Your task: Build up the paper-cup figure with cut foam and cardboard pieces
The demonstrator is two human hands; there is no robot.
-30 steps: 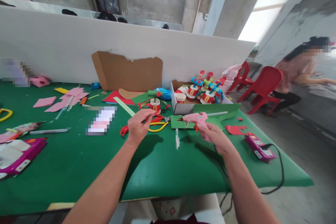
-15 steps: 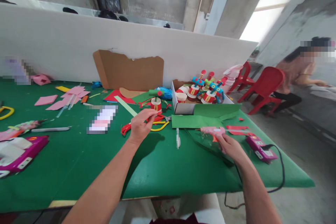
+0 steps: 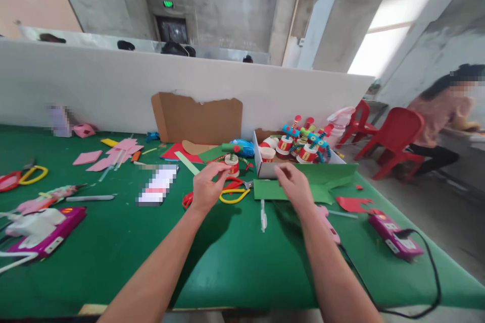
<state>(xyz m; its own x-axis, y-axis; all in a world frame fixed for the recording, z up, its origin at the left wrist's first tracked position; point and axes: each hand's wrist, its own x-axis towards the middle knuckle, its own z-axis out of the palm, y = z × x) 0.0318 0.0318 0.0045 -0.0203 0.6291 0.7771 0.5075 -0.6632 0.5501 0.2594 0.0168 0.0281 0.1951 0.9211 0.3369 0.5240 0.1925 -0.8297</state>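
My left hand (image 3: 207, 186) is pinched above the red and yellow scissors (image 3: 227, 194), its fingertips close to a small red-and-white cup figure (image 3: 232, 162) on the green table (image 3: 113, 242). What the pinch holds is too small to make out. My right hand (image 3: 294, 185) hovers with loosely curled fingers over a green paper sheet (image 3: 303, 189), holding nothing. The pink glue gun (image 3: 329, 224) lies on the table beside my right forearm. A clear glue stick (image 3: 262, 214) lies between my arms.
A white box (image 3: 265, 169) with several finished cup figures stands behind the green sheet. Brown cardboard (image 3: 197, 118) leans on the white partition. Pink paper scraps (image 3: 109, 154), purple packs (image 3: 394, 234) and a cable lie around. A person sits at right by red chairs (image 3: 394, 133).
My right hand laid the glue gun down on the table, let go, and moved up-left over the green sheet. My left hand stayed pinched near the cup figure. The camera tilted up slightly.
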